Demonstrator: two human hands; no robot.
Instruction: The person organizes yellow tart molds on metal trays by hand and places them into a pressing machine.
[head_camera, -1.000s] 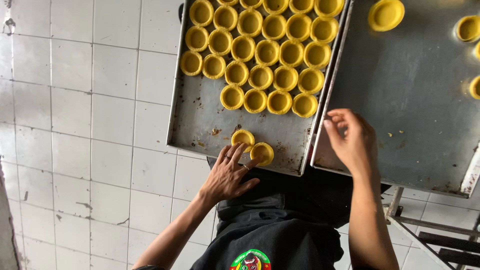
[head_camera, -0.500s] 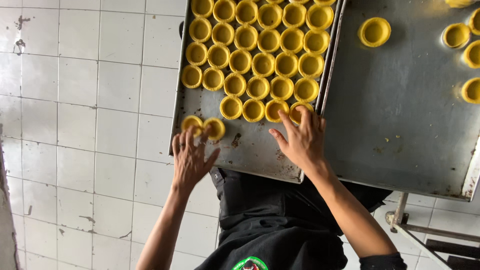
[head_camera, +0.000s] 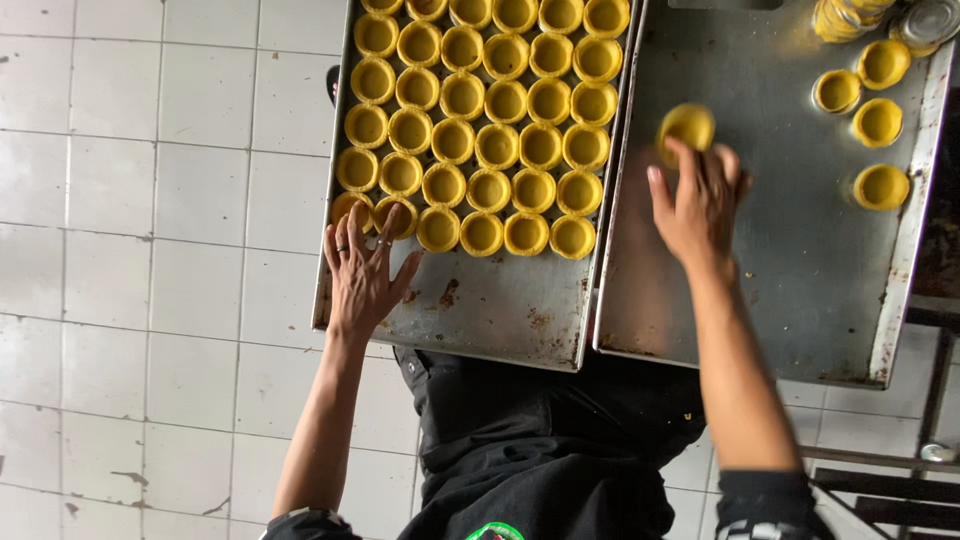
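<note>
1. Down at the near corner of the left grey metal baking tray (head_camera: 500, 310), the left hand (head_camera: 362, 275) lies flat with its fingers spread, clenched on nothing. Its fingertips touch the two yellow pastry shells at the end of the nearest row (head_camera: 375, 213), which sit at the tray's left rim.
2. A ring shows on one finger of that hand.
3. Rows of round yellow tart shells (head_camera: 480, 110), each an empty cup of dough, fill the far part of the same tray, packed side by side and touching. The near strip of the tray is bare metal with a few brown stains.
4. Over the right grey metal tray (head_camera: 790, 260), the right hand (head_camera: 700, 200) is raised with the fingers curled upward, grasping a single yellow tart shell (head_camera: 687, 126) at the fingertips. The shell is blurred; it is held above the tray's left part, just beside the rim where the two trays meet.
5. Four loose yellow shells (head_camera: 868, 120) lie near the right tray's far right edge, well apart from the held one.
6. A stack of yellow shells (head_camera: 845, 15) and a round silver tin (head_camera: 930, 20) stand at the far right corner, partly cut off.
7. Both trays sit side by side, their long rims touching.
8. White floor tiles (head_camera: 150, 200) show below, and the person's black apron (head_camera: 540, 450) fills the lower middle.
</note>
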